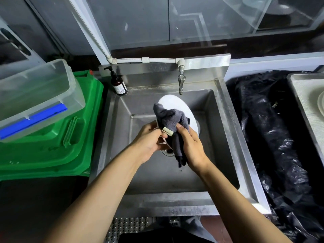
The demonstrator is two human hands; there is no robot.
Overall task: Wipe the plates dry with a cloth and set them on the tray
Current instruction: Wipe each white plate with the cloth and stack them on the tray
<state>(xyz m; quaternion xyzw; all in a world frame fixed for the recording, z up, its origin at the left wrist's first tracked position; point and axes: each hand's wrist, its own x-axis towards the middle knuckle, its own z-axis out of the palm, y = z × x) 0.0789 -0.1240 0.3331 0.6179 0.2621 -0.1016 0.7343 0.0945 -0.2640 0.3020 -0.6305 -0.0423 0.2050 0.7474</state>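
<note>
I observed one white plate [177,107] held on edge over the basin of a stainless steel sink [226,130], below the tap [181,83]. Its long axis ran from near the hands up and away toward the tap, leaning slightly left; its pale face was turned to the right. A dark grey cloth [171,120] was draped over the plate's near edge, bunched at the top and hanging down between the hands, a beige tag showing at its left side.

The left hand [149,141] gripped the plate's lower edge, fingers curled round it, thumb on top. The right hand [191,144] was closed on the cloth, thumb pressing the fabric against the plate; I could not tell how far its fingers wrapped behind.

The sink unit was steel with a raised back ledge. A brown pump bottle [118,83] stood at the back left corner. A white pipe [145,59] ran along the wall to the tap. To the left, a clear plastic tub [35,97] with a blue strip sat on a green crate [70,151]. To the right, black plastic sheeting [273,130] covered the bench, and a tray [305,102] at the far right edge carried a pale plate [320,102], only partly in view.
</note>
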